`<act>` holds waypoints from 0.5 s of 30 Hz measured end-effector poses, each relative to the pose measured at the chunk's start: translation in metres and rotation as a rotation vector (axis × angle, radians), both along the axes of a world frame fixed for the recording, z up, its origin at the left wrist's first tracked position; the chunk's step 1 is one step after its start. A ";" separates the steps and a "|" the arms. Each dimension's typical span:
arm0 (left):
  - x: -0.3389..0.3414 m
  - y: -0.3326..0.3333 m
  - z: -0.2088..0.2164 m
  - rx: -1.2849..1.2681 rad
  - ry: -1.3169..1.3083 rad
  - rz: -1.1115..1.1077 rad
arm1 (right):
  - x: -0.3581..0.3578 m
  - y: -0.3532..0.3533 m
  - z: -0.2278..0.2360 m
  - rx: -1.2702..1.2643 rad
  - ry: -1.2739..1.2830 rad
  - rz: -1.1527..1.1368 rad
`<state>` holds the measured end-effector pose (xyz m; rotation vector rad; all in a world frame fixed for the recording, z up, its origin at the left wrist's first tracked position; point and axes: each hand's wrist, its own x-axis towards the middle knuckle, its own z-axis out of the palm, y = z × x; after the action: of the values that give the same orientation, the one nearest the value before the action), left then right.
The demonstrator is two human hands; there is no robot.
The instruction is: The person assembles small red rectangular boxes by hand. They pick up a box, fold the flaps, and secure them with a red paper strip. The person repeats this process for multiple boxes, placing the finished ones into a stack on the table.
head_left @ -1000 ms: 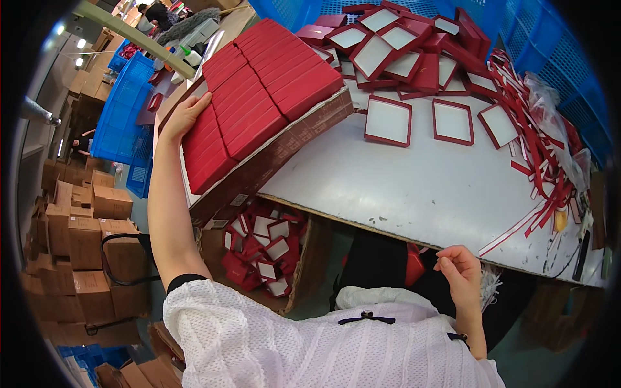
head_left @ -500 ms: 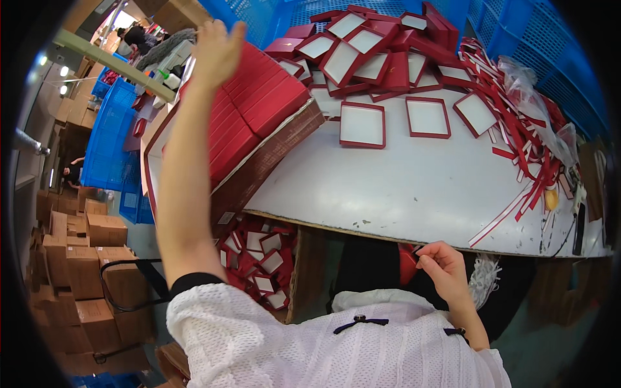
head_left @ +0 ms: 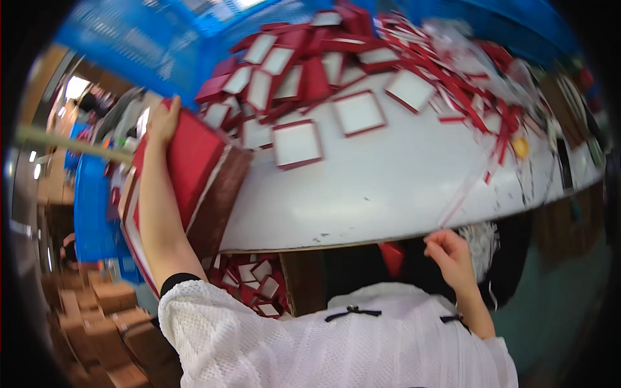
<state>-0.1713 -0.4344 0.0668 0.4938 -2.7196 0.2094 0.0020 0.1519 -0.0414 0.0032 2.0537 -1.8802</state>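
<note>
At the left stands a brown carton packed with red boxes. My left arm reaches across it, and my left hand is closed round the far end of the red boxes, with a bit of red between thumb and fingers. Motion blurs the grip. By the table's front edge, my right hand has its fingers curled together; whatever they may hold is hidden. Shallow red trays with white insides, such as this tray, lie on the white table.
Behind them rises a pile of red trays against blue crates. Red and white ribbons and clear plastic heap at the right. Below the table, a box holds small red-and-white pieces. Brown cartons stack at lower left.
The view has swung, so the table's things sit further left. My left hand has closed on the far end of the red boxes. My right hand stays near the table edge.
</note>
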 end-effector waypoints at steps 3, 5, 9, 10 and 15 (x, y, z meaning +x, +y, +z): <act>0.005 -0.100 -0.019 0.295 -0.024 -0.093 | 0.001 0.008 0.000 -0.032 0.027 -0.090; -0.010 -0.064 -0.013 0.388 -0.200 -0.141 | 0.002 0.019 -0.009 -0.032 0.017 -0.183; -0.006 -0.083 0.021 0.434 -0.189 -0.177 | -0.015 0.047 -0.025 0.219 0.227 -0.276; -0.011 -0.038 0.028 0.592 -0.133 -0.230 | -0.019 0.055 -0.025 0.382 0.395 -0.282; 0.023 0.005 -0.022 0.369 -0.123 -0.312 | -0.033 0.054 -0.019 0.918 0.823 0.168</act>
<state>-0.1487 -0.4295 0.0450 0.1467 -2.9180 -0.3602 -0.0310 0.2055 -0.0601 -0.7835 3.1352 -0.7111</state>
